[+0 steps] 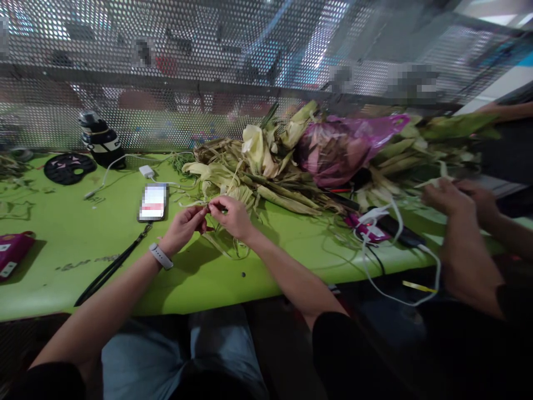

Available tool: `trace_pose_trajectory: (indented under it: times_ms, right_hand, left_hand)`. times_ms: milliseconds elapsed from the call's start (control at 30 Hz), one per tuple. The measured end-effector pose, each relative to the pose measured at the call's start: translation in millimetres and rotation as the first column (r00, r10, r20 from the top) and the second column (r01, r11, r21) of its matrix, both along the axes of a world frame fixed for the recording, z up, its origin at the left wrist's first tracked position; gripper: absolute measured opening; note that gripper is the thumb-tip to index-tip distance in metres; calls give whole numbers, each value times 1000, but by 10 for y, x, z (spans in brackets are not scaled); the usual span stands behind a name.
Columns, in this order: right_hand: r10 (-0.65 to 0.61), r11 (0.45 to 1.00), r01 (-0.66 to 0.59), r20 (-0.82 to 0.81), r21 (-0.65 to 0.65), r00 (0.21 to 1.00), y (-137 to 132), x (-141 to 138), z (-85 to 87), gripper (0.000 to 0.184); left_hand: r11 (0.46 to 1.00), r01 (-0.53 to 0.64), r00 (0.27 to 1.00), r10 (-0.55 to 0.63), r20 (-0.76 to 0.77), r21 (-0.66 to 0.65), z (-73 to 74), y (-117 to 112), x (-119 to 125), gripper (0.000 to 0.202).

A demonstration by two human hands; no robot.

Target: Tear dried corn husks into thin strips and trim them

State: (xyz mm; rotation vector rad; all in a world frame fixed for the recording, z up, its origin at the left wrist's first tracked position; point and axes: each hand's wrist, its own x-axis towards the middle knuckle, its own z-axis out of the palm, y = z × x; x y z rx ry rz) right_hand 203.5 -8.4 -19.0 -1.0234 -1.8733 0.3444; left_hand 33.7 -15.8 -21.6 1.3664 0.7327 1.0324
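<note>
My left hand [185,226] and my right hand [231,215] meet over the green table [125,261], both pinched on a thin strip of dried corn husk [210,208] held between them. More pale strips [227,244] trail down onto the table under my right wrist. A watch with a pale band [160,256] sits on my left wrist. Just beyond my hands lies a large heap of corn husks [254,166].
A phone [152,201] with a black lanyard lies left of my hands, a white charger [146,171] behind it. A pink plastic bag [345,147] rests on the husks. Another person's hands [453,197] work at the right. Perforated metal screen [208,66] backs the table.
</note>
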Motion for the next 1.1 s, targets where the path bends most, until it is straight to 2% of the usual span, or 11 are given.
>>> trace_pose_trajectory:
  times_ms: [267,500,600,700,767,933,1100]
  right_hand:
    - [-48,989,29,125,146,991,2,-11,-34,19]
    - [-185,944,84,298,320,936,-8,-41,-29,17]
    - [-197,933,82,304,351,932,-5,-47,-37,17]
    - [-157,941,74,233,331,960,0,-9,-15,18]
    - [-153,949,100,162,300,975,13,52,25,20]
    - [-264,951,254,36,173,964,112,276,134,21]
    - [-320,947,320,117,20,940,234,399,119,19]
  left_hand:
    - [999,-41,999,41,24,-20,-36,9,8,38]
    - [996,-85,996,86,-27,42,-36,-21,25,39]
    - [993,-76,994,82,-68,86,-49,-12,21,36]
    - [983,-89,986,110,-129,158,-68,38,-18,30]
    - [972,-134,981,158,-113,193,-57,84,-58,27]
    - [936,-320,947,312,77,145,75,177,-155,23]
    - [895,-443,876,419,239,51,168,266,-261,21]
